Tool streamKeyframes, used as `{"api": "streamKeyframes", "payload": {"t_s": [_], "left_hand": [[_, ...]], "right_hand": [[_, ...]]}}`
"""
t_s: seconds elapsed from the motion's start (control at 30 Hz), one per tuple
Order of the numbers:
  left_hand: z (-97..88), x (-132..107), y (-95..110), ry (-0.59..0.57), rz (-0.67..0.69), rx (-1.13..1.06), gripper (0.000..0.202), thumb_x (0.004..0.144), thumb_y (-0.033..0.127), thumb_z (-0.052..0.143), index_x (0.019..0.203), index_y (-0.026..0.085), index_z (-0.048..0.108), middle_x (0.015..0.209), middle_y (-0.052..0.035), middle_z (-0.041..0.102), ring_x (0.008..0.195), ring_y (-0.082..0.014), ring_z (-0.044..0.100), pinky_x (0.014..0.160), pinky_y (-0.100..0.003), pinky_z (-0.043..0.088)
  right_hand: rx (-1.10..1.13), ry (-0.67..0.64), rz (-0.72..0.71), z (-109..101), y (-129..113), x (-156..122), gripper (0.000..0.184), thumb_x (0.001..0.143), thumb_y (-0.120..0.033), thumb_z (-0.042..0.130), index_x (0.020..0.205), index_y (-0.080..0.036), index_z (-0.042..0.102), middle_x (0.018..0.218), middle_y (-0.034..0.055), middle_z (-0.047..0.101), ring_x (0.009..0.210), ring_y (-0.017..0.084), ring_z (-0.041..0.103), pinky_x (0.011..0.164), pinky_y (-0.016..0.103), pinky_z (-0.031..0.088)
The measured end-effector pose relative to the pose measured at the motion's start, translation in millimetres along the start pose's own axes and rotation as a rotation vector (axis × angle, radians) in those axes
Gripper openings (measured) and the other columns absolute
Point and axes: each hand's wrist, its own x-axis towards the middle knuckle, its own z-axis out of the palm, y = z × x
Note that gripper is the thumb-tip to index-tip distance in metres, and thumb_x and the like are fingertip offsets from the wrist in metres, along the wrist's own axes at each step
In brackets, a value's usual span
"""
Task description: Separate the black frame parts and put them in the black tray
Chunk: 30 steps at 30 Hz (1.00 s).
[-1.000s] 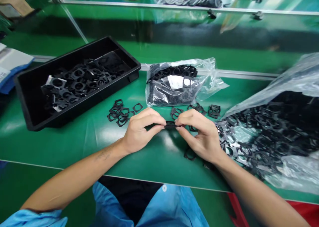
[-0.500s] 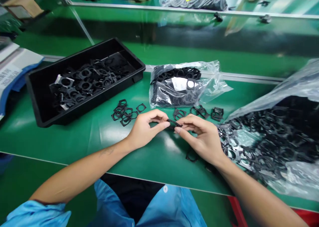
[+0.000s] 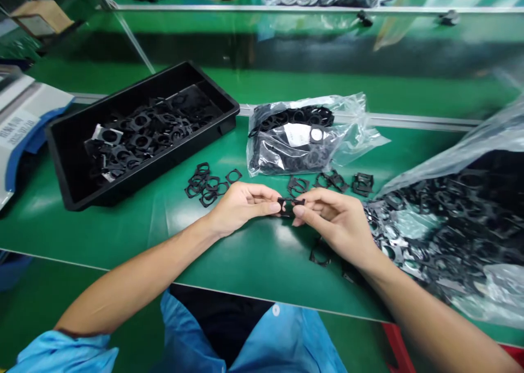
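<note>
Between both hands is a small black plastic frame [image 3: 288, 206], held above the green tabletop [image 3: 245, 269]. My left hand [image 3: 245, 206] pinches its left end with thumb and fingers. On the opposite end, my right hand [image 3: 333, 220] has a closed thumb-and-finger grip. My fingers cover part of the frame. A small pile of thin black frames with round holes [image 3: 210, 183] lies beyond my left hand. More loose black parts [image 3: 331, 181] sit just past my right hand, and another ring-holed frame [image 3: 320, 253] is below its palm.
A black tray [image 3: 147, 176] of similar parts stands at the left. Behind my hands lies a clear bag [image 3: 295, 157] of black pieces. At the right, a large open plastic bag [image 3: 446, 225] spills black parts. A white-and-blue device [image 3: 24, 122] is at the far left.
The black frame has been tilted, so its broader face now shows instead of a thin edge. Both hands still grip its ends. The view has shifted slightly.
</note>
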Motion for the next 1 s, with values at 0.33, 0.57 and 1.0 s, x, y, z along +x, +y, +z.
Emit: {"api": "streamKeyframes", "payload": {"t_s": [0.33, 0.57, 1.0], "left_hand": [[-0.2, -2, 6, -0.083, 0.038, 0.216, 0.034, 0.067, 0.038, 0.091, 0.081, 0.012, 0.076, 0.077, -0.0027, 0.073, 0.070, -0.0119, 0.064, 0.072, -0.025, 0.053], [-8.1, -2, 12, -0.201, 0.018, 0.195, 0.039, 0.074, 0.046, 0.086, 0.088, 0.013, 0.071, 0.080, -0.0038, 0.069, 0.073, -0.0128, 0.063, 0.072, -0.026, 0.051], [-7.2, 1, 8, -0.174, 0.010, 0.102, 0.036, 0.075, 0.040, 0.087, 0.092, 0.013, 0.068, 0.081, -0.0040, 0.071, 0.075, -0.0134, 0.068, 0.076, -0.027, 0.054]], "right_hand": [[-0.045, 0.018, 0.009, -1, 5, 4, 0.044, 0.066, -0.057, 0.089, 0.077, -0.018, 0.074, 0.065, 0.0011, 0.068, 0.055, 0.014, 0.066, 0.057, 0.026, 0.056], [0.055, -0.058, 0.122, 0, -1, 5, 0.040, 0.064, -0.051, 0.092, 0.071, -0.018, 0.070, 0.062, 0.0008, 0.069, 0.053, 0.014, 0.065, 0.055, 0.025, 0.055], [-0.007, 0.038, 0.028, -3, 4, 6, 0.042, 0.065, -0.053, 0.091, 0.077, -0.017, 0.072, 0.061, 0.0000, 0.067, 0.052, 0.013, 0.065, 0.055, 0.025, 0.056]]}}
